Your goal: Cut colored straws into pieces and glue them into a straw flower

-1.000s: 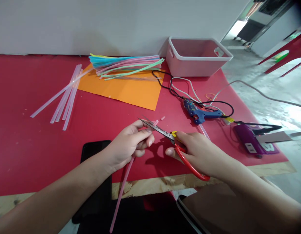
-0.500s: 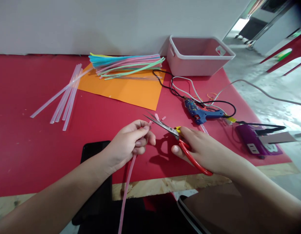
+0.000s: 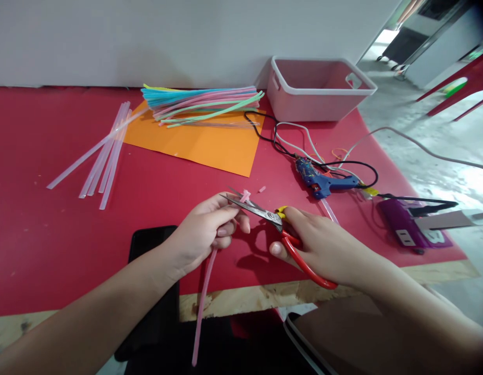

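Note:
In the head view, my left hand (image 3: pixel 210 226) is closed, thumb and forefinger pinching the top of a pink pipe cleaner (image 3: pixel 202 312). Its long tail hangs below the hand, past the table edge. My right hand (image 3: pixel 327 237) grips scissors (image 3: pixel 273 217) with red handles and a bit of yellow near the pivot. The slightly parted blades reach the left fingertips, where the pipe cleaner's tip is; the exact contact is hard to make out. Small pink cut pieces (image 3: pixel 262 189) lie on the table just beyond the blades.
Orange paper (image 3: pixel 210 151) lies under a bundle of coloured pipe cleaners (image 3: pixel 202 101). Clear glue sticks (image 3: pixel 108 156) sit left. A blue glue gun (image 3: pixel 323 182) with cords, a purple power strip (image 3: pixel 409 224) and a pink bin (image 3: pixel 319 104) are right. A black phone (image 3: pixel 151 291) overhangs the front edge.
The scissors and my right hand have moved slightly left and down, bringing the blades over the left fingertips. The pipe cleaner's lower end has come up into view.

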`<state>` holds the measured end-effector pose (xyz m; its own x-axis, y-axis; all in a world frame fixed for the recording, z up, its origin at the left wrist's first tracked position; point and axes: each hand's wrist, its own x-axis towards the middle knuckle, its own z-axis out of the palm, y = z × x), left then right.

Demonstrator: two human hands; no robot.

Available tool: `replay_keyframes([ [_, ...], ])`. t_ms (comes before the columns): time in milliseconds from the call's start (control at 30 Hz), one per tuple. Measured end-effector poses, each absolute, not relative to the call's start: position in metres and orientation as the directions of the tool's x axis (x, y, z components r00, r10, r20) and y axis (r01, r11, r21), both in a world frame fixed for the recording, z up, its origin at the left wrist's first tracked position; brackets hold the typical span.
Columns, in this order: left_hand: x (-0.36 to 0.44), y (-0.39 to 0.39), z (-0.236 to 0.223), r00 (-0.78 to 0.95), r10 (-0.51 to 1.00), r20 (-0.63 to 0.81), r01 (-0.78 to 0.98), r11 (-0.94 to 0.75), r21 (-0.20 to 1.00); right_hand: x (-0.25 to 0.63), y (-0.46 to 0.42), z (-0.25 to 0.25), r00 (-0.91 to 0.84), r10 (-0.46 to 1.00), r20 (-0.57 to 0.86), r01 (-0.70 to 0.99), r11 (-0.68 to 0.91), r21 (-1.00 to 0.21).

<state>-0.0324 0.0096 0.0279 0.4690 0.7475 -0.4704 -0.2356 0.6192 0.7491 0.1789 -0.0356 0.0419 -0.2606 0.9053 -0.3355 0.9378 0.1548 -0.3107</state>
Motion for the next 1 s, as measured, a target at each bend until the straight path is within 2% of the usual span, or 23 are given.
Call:
replay_keyframes([
  [1000,-0.0304,0.0098,0.0262,0.474,0.750,-0.461,-0.209,0.604,0.769,0.1781,-0.0313,0.0390,-0.257,0.894,-0.368,0.950,0.164,-0.264],
])
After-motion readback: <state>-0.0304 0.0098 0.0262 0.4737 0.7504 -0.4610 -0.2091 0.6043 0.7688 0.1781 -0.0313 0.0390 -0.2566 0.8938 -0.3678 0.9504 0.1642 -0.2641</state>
